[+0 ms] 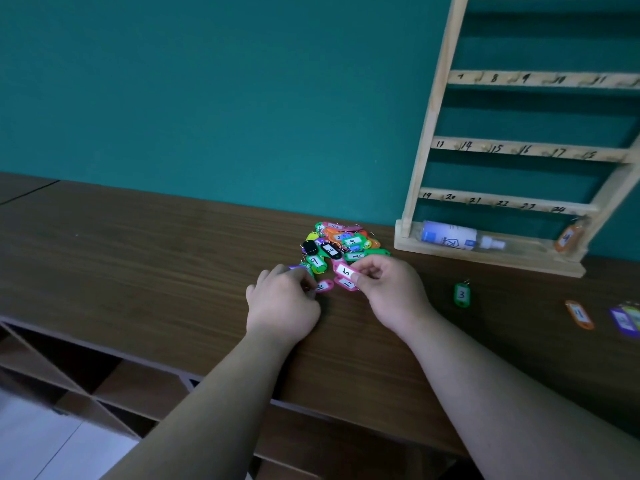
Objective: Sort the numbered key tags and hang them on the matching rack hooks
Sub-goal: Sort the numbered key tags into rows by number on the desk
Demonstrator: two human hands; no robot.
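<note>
Both hands pinch tags: R hand [388,292] tag 5 [344,270], axis diag up-left; L hand [282,303] tag 16 [324,286].

left hand [282,299] and right hand [388,289] lie close together, fingers curled, forearms outstretched.

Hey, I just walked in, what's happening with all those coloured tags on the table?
A person is sorting numbered key tags. The right hand pinches the pink tag marked 5 at the near edge of the pile; the left hand curls beside another pink tag, its grip unclear. A green tag marked 3 lies apart on the table. On the rack the hooks look mostly bare, with one orange tag hanging at its lower right.
</note>
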